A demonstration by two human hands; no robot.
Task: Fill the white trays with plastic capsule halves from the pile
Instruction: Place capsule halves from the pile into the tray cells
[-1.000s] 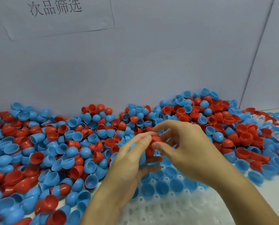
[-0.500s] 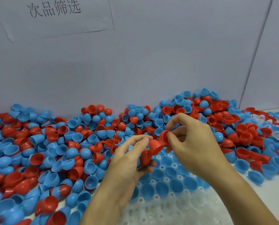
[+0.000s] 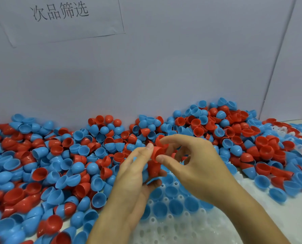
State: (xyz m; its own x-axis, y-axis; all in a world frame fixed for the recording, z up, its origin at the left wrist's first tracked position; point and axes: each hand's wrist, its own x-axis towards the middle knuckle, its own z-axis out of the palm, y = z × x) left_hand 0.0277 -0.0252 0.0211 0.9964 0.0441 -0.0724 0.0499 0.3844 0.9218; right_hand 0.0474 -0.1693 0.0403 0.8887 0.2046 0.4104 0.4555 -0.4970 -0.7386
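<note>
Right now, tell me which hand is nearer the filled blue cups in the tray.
Left. The left hand hovers right over the blue cups in the tray; the right hand is higher, farther back, pinching a red half.

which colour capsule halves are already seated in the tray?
The blue capsule halves: they sit open side up in the white tray below the hands. No red ones are visibly seated; its nearer pockets are unfilled.

- A pale grey-blue wall (image 3: 181,59) stands upright behind everything and fills the upper half of the view.
- A sheet of paper (image 3: 62,30) is stuck to the wall at the upper left, with four handwritten characters (image 3: 59,12) on it.
- A second panel (image 3: 297,67) meets the wall at a slanting seam on the right.
- A strip of white surface (image 3: 292,219) shows at the lower right.
</note>
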